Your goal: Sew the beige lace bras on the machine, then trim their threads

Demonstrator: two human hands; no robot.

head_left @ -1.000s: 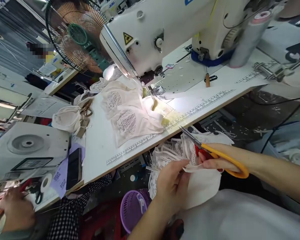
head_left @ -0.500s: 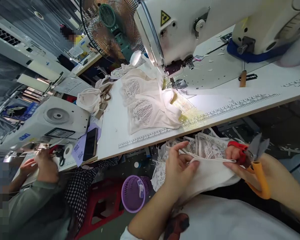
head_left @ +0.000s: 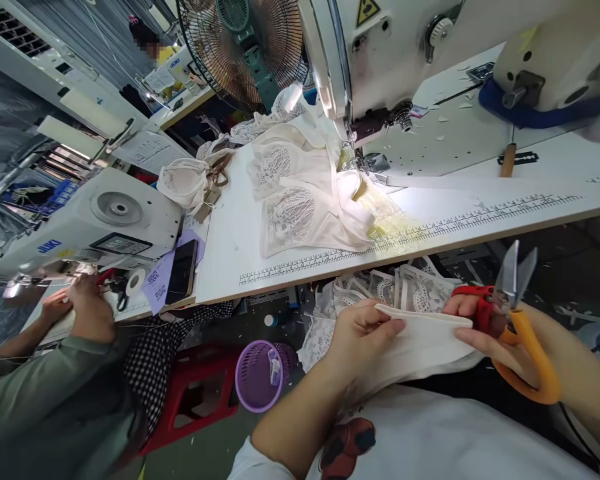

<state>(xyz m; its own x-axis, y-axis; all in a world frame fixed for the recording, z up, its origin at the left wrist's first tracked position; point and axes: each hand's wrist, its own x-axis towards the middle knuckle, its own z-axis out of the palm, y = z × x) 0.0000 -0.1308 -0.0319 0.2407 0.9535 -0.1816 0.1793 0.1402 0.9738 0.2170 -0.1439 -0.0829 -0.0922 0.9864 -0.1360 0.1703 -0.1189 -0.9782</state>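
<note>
Low in front of the table edge, my left hand (head_left: 360, 340) pinches the folded edge of a white bra piece (head_left: 430, 347) between thumb and fingers. My right hand (head_left: 555, 333) grips the same edge farther right with thumb and fingertips. Scissors (head_left: 524, 327) with one red and one orange handle also hang in my right hand, blades parted and pointing up, away from the fabric. Behind the held piece, white lace bra parts (head_left: 385, 287) are bunched below the table.
White lace bras (head_left: 295, 220) lie on the ruler-marked table (head_left: 220, 267) beside the sewing machine (head_left: 390, 60). A screwdriver-like tool (head_left: 508, 160) lies right. A fan (head_left: 260, 60) stands behind. At left, a co-worker's hands (head_left: 83, 300) are near another machine (head_left: 115, 213). A purple basket (head_left: 260, 377) is on the floor.
My left fingers have closed in on the fabric edge, and the stretch between my hands looks flatter. The scissors have tilted more upright. The view has shifted slightly.
</note>
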